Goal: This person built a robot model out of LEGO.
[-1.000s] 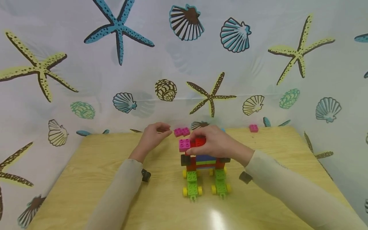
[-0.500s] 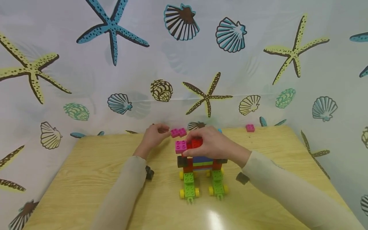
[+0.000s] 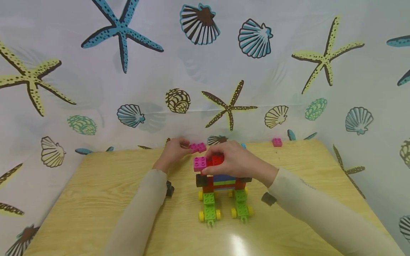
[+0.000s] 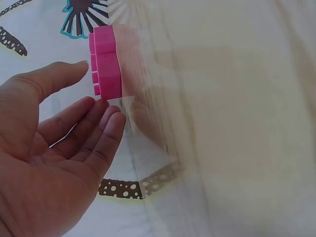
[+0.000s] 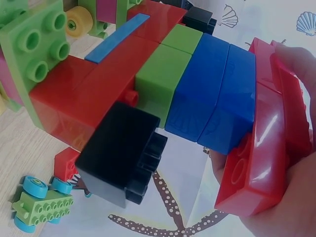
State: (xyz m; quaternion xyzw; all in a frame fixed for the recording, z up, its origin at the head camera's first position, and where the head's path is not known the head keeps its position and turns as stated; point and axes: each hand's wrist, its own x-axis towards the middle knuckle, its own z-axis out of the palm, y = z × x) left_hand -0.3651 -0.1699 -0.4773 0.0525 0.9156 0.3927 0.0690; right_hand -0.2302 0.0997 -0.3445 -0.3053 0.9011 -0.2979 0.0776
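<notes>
Reaching behind the block tower [image 3: 222,185], the left hand [image 3: 173,151] spreads relaxed fingers beside the loose pink brick [image 3: 197,147]; the right hand [image 3: 235,160] clamps the tower's red top brick [image 3: 216,160].

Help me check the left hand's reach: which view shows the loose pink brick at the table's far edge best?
The left wrist view: the pink brick fills it, just beyond the left hand. The head view shows it small; the right wrist view misses it.

Right hand [image 3: 238,161] grips red brick [image 3: 217,160] atop block car [image 3: 222,190]; left hand [image 3: 173,153] reaches pink brick [image 3: 197,147].
</notes>
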